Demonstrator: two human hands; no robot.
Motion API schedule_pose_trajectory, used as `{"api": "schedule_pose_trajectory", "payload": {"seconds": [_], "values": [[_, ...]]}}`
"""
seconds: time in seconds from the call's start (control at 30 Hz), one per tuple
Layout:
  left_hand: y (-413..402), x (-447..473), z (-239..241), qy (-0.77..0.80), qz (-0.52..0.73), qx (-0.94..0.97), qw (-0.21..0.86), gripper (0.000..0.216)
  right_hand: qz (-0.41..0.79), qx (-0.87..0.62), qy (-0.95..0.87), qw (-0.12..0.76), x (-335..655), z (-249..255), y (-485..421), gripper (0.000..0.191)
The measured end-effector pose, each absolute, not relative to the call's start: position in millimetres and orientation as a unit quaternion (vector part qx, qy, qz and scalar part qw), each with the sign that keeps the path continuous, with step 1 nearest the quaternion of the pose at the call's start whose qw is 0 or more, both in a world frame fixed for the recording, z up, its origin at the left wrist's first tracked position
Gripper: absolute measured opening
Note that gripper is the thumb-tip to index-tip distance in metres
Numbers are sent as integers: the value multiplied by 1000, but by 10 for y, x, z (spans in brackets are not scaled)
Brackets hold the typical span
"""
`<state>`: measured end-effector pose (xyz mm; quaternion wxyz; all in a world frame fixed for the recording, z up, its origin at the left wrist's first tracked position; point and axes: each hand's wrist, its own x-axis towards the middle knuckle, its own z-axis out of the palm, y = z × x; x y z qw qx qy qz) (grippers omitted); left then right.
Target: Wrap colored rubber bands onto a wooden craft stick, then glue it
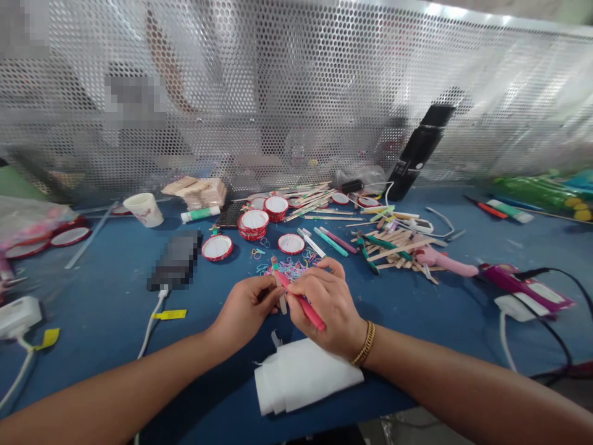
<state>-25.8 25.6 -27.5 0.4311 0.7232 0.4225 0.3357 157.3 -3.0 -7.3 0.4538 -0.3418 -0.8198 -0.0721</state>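
Note:
My left hand [245, 306] is closed around a small wooden craft stick [279, 290], pinching it between thumb and fingers. My right hand [327, 306] is closed on a pink marker [306, 307], its tip against the stick. Both hands meet over the blue table [111, 303], just in front of a pile of small coloured rubber bands [291, 267]. A gold bracelet [365, 344] is on my right wrist.
Folded white cloth [301, 374] lies under my wrists. Red-rimmed round lids [254, 222], loose markers [330, 241], a heap of wooden sticks [398, 247], a paper cup [144, 209], a glue gun [447, 262], cables and a perforated metal screen [296, 93] surround the work area.

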Motion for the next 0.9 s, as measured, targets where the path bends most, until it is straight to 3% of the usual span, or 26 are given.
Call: {"api": "schedule_pose_trajectory", "payload": {"seconds": [0.9], "values": [[247,-253,-235,413,341,731,423,35,-78,-335,-818,461,1560,-105,-21,3]]}}
